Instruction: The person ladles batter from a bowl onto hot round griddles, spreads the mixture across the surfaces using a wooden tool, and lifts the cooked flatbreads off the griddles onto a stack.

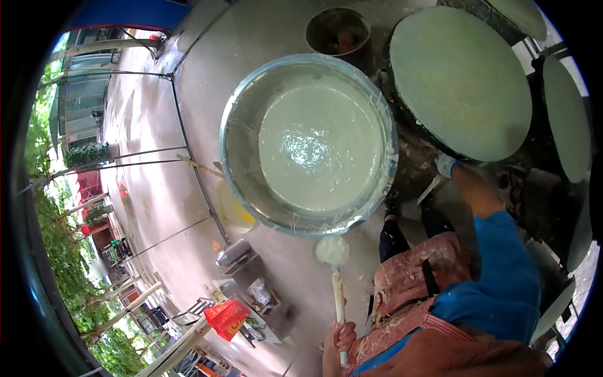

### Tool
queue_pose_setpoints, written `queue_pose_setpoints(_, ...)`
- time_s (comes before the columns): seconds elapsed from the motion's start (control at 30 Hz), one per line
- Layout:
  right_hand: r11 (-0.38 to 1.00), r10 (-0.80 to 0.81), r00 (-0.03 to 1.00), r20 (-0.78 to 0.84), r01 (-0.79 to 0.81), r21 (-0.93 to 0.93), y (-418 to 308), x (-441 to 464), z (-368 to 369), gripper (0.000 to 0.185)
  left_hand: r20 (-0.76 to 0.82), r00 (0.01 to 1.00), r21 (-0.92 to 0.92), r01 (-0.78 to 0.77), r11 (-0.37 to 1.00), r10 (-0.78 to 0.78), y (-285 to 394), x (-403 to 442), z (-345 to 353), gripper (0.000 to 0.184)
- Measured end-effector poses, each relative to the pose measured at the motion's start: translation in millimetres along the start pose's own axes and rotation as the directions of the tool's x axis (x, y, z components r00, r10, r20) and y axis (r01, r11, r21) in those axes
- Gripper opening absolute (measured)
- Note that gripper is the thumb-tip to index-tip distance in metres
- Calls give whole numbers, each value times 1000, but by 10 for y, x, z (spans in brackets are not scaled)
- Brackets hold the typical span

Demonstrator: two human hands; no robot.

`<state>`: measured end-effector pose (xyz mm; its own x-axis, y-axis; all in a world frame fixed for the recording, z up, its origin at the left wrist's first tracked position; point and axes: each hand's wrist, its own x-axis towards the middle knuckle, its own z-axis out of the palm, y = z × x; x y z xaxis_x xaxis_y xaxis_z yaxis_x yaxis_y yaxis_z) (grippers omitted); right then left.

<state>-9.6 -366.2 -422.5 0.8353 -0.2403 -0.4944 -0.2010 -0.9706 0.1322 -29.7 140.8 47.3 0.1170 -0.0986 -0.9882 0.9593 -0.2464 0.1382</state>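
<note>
My left hand [343, 337] is wrapped round the pale handle of a ladle [333, 251]. White batter fills the ladle's bowl, which is just outside the near rim of a large metal basin [235, 182]. More white batter [314, 151], wet and shiny, lies in that basin. On the right side, my right hand [446, 166], in a whitish glove, grips a flat-bladed scraper [430, 189] pointing down and left. This hand is by the lower edge of a big round griddle [461, 85], whose top is covered with a thin pale layer.
More round griddles [567, 119] line the right edge. A metal bucket [338, 31] stands beyond the basin, and a pale tub [233, 210] to its left. A low table [264, 295] holds a steel canister [233, 254]; a red bag [227, 319] is beside it. Thin dark poles cross the left.
</note>
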Motion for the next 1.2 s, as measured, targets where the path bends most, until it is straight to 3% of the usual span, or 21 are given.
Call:
queue_pose_setpoints(0.07,1000,9,1000,-2,-9,5,17,29,20,21,-94,995,149,33,988,-19,233,-108,269,51)
queue_pose_setpoints(0.2,999,29,999,-22,-29,24,35,77,32,21,-151,989,382,49,923,9,280,-149,350,51)
queue_pose_setpoints(0.3,998,43,998,-51,-40,56,57,5,26,21,-80,974,735,-87,672,213,182,-178,323,51)
queue_pose_setpoints(0.37,997,54,996,-76,-49,66,96,-61,22,21,23,981,597,-169,785,193,-56,-72,113,50)
queue_pose_setpoints(0.4,996,63,994,-84,-57,75,117,-80,5,21,94,988,290,-145,946,123,-175,51,-49,50)
queue_pose_setpoints(0.47,992,86,988,-131,-72,104,137,-105,16,21,136,988,64,-89,994,80,-324,133,-267,49)
queue_pose_setpoints(0.5,988,101,982,-161,-81,130,142,-128,76,21,87,992,171,-106,980,92,-103,-9,-71,49)
queue_pose_setpoints(0.63,940,251,832,-495,-86,331,29,-203,493,22,87,995,39,-48,998,44,252,-83,-5,42)
queue_pose_setpoints(0.67,993,60,991,-121,-46,113,69,-479,413,23,70,996,88,-59,994,52,332,-77,-17,35)
queue_pose_setpoints(0.7,989,-144,950,276,150,-4,103,-935,-312,25,3,994,322,-100,941,105,454,-62,6,26)
queue_pose_setpoints(0.73,969,-217,892,397,148,197,169,-1302,-854,30,48,995,203,-100,974,92,488,-40,-17,22)
queue_pose_setpoints(0.77,908,-136,940,313,-7,418,183,-1745,-1297,37,92,993,82,-87,993,79,521,-16,-43,23)
queue_pose_setpoints(0.83,790,-40,946,322,-167,590,228,-2492,-2083,47,630,768,-481,272,833,114,419,381,-240,28)
queue_pose_setpoints(0.87,790,11,929,370,-235,566,289,-2730,-2075,51,738,648,-530,385,756,187,449,507,-259,27)
queue_pose_setpoints(0.9,764,16,972,235,-164,625,401,-3013,-2022,51,823,507,-525,510,681,255,477,633,-278,29)
queue_pose_setpoints(0.93,703,6,951,310,-224,675,503,-3259,-2377,49,776,567,-593,509,624,275,510,638,-238,35)
queue_pose_setpoints(1.0,303,-44,945,323,-296,906,821,-3522,-2381,47,757,552,-625,455,634,350,448,925,-283,36)
queue_pose_setpoints(1.03,143,-74,939,335,-323,936,883,-3569,-2438,47,656,660,-673,295,678,365,554,878,-221,37)
queue_pose_setpoints(1.1,571,76,994,85,-113,813,900,-3434,-2757,45,483,730,-554,-174,814,484,711,1129,-230,33)
queue_pose_setpoints(1.13,708,197,980,-39,-115,697,697,-3376,-3130,43,513,708,-515,-199,834,486,816,1317,-279,22)
queue_pose_setpoints(1.2,711,194,978,-81,-84,698,352,-3069,-3722,42,534,736,-484,-139,864,417,1131,1478,-260,12)
